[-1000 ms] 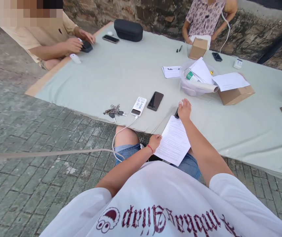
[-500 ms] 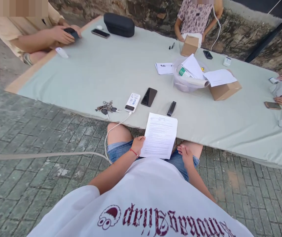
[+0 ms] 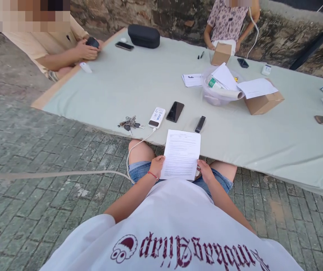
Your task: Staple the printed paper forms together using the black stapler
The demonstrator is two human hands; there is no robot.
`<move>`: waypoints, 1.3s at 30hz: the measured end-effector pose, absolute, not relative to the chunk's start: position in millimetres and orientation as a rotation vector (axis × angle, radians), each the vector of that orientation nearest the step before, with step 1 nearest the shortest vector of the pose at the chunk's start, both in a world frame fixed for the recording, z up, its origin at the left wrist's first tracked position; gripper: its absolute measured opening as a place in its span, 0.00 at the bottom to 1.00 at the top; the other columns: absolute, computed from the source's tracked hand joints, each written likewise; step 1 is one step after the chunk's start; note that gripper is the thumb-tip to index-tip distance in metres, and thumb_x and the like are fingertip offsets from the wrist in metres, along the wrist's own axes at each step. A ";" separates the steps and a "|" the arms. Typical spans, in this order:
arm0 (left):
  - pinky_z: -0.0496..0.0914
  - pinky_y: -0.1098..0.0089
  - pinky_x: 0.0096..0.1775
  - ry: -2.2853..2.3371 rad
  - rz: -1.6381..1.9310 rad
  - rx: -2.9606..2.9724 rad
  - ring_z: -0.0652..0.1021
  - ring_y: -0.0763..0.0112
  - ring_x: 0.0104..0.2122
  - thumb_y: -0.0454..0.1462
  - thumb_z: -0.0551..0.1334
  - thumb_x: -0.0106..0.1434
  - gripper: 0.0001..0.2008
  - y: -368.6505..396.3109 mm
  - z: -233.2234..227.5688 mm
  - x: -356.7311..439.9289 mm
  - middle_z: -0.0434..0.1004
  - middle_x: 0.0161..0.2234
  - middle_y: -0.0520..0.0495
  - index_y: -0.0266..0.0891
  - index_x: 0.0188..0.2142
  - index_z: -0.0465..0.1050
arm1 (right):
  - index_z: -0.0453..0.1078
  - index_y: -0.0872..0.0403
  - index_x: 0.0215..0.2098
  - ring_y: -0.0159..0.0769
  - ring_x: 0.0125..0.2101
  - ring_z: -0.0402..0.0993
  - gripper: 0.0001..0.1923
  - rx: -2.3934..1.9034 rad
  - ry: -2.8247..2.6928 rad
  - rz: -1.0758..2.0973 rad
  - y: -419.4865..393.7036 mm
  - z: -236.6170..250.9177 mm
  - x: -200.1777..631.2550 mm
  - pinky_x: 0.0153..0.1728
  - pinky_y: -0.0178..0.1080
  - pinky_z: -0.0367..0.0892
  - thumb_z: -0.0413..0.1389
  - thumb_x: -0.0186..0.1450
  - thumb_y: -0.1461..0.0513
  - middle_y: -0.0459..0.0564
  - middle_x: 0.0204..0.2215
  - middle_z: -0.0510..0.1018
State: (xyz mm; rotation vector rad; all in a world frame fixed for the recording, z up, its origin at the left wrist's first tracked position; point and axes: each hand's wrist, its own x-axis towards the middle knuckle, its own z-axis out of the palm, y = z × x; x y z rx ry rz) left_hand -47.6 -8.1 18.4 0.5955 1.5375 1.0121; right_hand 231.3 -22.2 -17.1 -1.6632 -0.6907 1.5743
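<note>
A printed sheet of paper [image 3: 180, 154] is held over my lap, its far end overlapping the near edge of the table. My left hand [image 3: 157, 166], with a red string on the wrist, pinches the sheet's left edge. At the opposite edge my right hand [image 3: 206, 171] has its fingers closed on the lower right side; the thumb is partly hard to make out. Just beyond the paper lies a black stapler [image 3: 200, 124]. Left of it are a dark phone [image 3: 175, 111], a white power bank [image 3: 157, 117] with a cable plugged in, and a bunch of keys [image 3: 131, 124].
A clear plastic tub [image 3: 216, 98] with papers and a roll stands mid-table beside a cardboard box [image 3: 263, 105]. Farther back are a smaller box [image 3: 221, 54] and a black case [image 3: 143, 36]. Other people sit around the cloth-covered table [image 3: 107, 82]. A white cable [image 3: 93, 174] crosses at my left.
My right hand has come up from beside my thigh to the paper's right edge and closed on it. My left hand keeps its grip. The view has shifted slightly.
</note>
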 end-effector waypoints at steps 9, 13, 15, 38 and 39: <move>0.66 0.69 0.35 1.525 1.151 0.616 0.70 0.71 0.29 0.51 0.70 0.54 0.18 -11.9 39.0 -46.9 0.72 0.25 0.53 0.37 0.29 0.74 | 0.80 0.49 0.43 0.45 0.39 0.81 0.22 -1.423 -0.850 1.542 -33.0 12.8 210.0 0.43 0.47 0.74 0.67 0.58 0.45 0.48 0.40 0.86; 0.68 0.69 0.37 1.382 1.260 0.616 0.73 0.70 0.31 0.54 0.72 0.53 0.23 -3.8 60.7 -41.0 0.77 0.28 0.51 0.37 0.35 0.76 | 0.81 0.48 0.44 0.48 0.43 0.81 0.19 -1.355 -0.964 1.466 -16.4 49.2 222.9 0.49 0.51 0.74 0.66 0.60 0.46 0.48 0.41 0.86; 0.69 0.68 0.38 1.305 1.314 0.642 0.75 0.68 0.33 0.56 0.72 0.54 0.25 4.7 75.2 -34.0 0.79 0.31 0.49 0.37 0.37 0.77 | 0.81 0.48 0.43 0.48 0.44 0.81 0.19 -1.343 -0.987 1.400 -6.1 67.7 233.0 0.50 0.51 0.74 0.66 0.60 0.47 0.48 0.41 0.86; 0.75 0.53 0.52 0.920 0.734 0.335 0.84 0.47 0.46 0.42 0.75 0.55 0.22 5.9 3.5 -6.8 0.86 0.43 0.33 0.29 0.44 0.82 | 0.78 0.48 0.45 0.51 0.45 0.82 0.21 -1.533 -0.680 1.425 -14.4 25.1 274.7 0.45 0.51 0.79 0.67 0.57 0.48 0.50 0.45 0.85; 0.76 0.53 0.50 0.938 0.756 0.358 0.84 0.48 0.44 0.41 0.76 0.53 0.22 7.5 4.4 -7.9 0.86 0.42 0.33 0.28 0.43 0.82 | 0.78 0.48 0.47 0.50 0.45 0.82 0.22 -1.499 -0.678 1.440 -13.2 25.9 273.2 0.45 0.51 0.79 0.68 0.57 0.48 0.49 0.46 0.85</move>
